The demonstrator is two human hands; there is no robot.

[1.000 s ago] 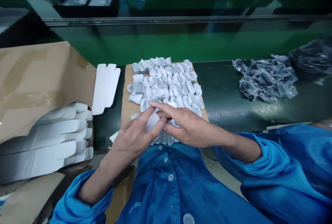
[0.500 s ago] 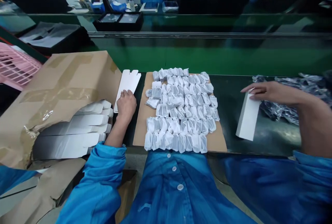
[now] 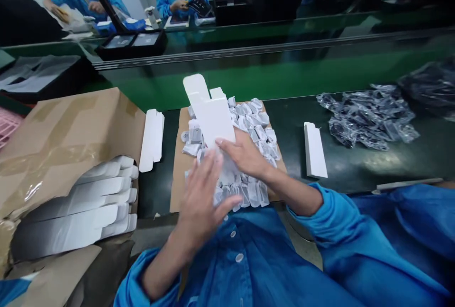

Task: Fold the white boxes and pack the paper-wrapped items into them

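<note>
A white carton [image 3: 215, 116] with its end flaps sticking up is held over the middle of the work surface. My right hand [image 3: 243, 153] grips it from the right side, thumb on its face. At its lower end is my left hand [image 3: 201, 193], fingers stretched out and a little blurred; whether it touches the carton I cannot tell. Beneath both hands, rows of small items in white wrapping [image 3: 254, 193] lie on a cardboard sheet [image 3: 177, 181]. Several flat white cartons [image 3: 151, 141] rest to the left. One formed white box [image 3: 315, 150] stands to the right.
A torn-open brown cardboard box [image 3: 67, 141] at the left holds many flat white cartons [image 3: 78, 217]. Clear crumpled plastic bags [image 3: 369, 117] lie at the right. A green barrier [image 3: 284, 75] runs along the back. Beyond it, people in blue work at another bench.
My right hand has let go of the formed box at the right and moved to the middle. A flat carton has come from the left pile into my grip. The view has shifted.
</note>
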